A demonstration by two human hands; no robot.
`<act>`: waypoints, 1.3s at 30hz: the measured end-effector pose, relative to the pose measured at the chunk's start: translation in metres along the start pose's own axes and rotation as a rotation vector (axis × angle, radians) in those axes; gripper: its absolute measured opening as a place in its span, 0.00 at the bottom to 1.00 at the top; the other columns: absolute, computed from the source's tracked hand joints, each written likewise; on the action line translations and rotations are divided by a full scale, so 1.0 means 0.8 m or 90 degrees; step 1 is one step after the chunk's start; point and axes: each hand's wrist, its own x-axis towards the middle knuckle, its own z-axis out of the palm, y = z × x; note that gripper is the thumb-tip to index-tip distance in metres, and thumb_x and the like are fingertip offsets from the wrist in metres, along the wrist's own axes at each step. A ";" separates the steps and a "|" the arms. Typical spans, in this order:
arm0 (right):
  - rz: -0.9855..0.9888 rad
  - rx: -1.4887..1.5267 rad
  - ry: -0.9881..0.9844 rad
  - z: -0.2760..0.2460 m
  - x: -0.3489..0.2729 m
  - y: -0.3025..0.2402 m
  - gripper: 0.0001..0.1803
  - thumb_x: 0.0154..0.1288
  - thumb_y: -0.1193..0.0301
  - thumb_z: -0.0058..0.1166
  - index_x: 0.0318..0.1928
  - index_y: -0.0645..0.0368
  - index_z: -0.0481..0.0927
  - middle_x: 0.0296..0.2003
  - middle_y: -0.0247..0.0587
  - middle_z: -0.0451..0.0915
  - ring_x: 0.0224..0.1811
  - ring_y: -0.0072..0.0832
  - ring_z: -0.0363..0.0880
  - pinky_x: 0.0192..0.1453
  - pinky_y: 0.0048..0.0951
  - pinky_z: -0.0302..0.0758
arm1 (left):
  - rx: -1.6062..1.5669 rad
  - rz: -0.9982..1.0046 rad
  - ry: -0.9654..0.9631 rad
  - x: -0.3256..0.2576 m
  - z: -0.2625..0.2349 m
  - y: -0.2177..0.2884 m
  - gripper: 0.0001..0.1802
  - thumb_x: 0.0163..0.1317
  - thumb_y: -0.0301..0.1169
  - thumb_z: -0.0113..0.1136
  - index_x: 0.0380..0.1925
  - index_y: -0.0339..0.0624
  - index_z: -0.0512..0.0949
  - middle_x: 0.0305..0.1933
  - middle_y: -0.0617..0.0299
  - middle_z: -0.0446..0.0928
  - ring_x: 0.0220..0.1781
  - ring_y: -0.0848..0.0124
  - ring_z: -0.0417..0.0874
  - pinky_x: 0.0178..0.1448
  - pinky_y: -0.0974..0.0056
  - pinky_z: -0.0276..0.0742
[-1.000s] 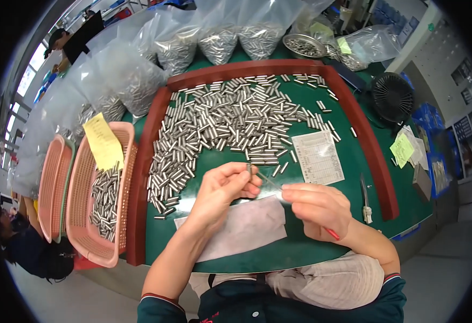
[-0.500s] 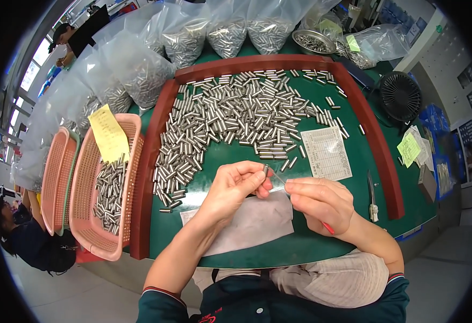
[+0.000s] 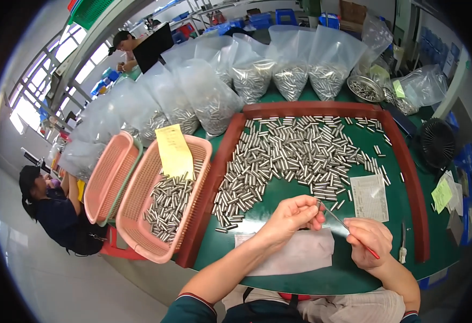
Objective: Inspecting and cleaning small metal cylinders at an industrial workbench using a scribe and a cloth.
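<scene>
The person's left hand pinches a small metal pin between its thumb and fingers, up over the near part of the green table. The right hand is closed on a thin tool with a red end, pinching it near the middle. The tool's tip points up and left to the pin, but one cannot tell if they touch. Under the left hand and wrist, a pale cloth lies flat by the near edge. On the right lies a thin pointed tool with a white wrapped end. A bit farther is a printed sheet, and past it and to its left many shiny pins lie in a big messy heap. A dark red frame goes around the heap on the left, right and far sides. Left of the frame, a pink basket holds more pins and a yellow note. On the right, outside the frame, is a black fan. Far back stand clear bags full of little metal pieces, with a round metal bowl to their right
</scene>
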 end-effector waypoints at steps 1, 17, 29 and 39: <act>0.001 0.003 -0.004 0.005 0.003 0.001 0.11 0.55 0.75 0.60 0.38 0.62 0.73 0.31 0.45 0.80 0.31 0.38 0.82 0.31 0.29 0.80 | -0.004 0.019 0.007 0.000 -0.002 0.004 0.09 0.65 0.32 0.52 0.41 0.38 0.74 0.34 0.63 0.76 0.34 0.76 0.77 0.42 0.71 0.73; -0.044 0.082 0.040 0.007 0.010 0.012 0.10 0.53 0.77 0.58 0.37 0.63 0.73 0.34 0.47 0.80 0.33 0.38 0.82 0.34 0.31 0.81 | 0.238 0.140 0.194 0.008 -0.003 0.007 0.08 0.54 0.20 0.62 0.34 0.34 0.75 0.31 0.65 0.76 0.30 0.82 0.77 0.35 0.78 0.73; -0.029 0.055 0.028 0.010 0.006 0.009 0.10 0.45 0.76 0.61 0.31 0.63 0.75 0.33 0.46 0.80 0.32 0.36 0.82 0.31 0.29 0.79 | 0.214 0.046 0.161 0.005 0.001 0.008 0.07 0.56 0.23 0.61 0.34 0.34 0.74 0.29 0.59 0.79 0.29 0.76 0.79 0.36 0.74 0.76; -0.030 0.051 0.024 0.014 0.005 0.012 0.11 0.47 0.76 0.61 0.32 0.62 0.75 0.33 0.46 0.80 0.31 0.36 0.82 0.30 0.29 0.79 | 0.214 0.053 0.156 0.006 0.000 0.007 0.08 0.55 0.22 0.62 0.34 0.33 0.75 0.28 0.62 0.77 0.28 0.79 0.79 0.34 0.75 0.76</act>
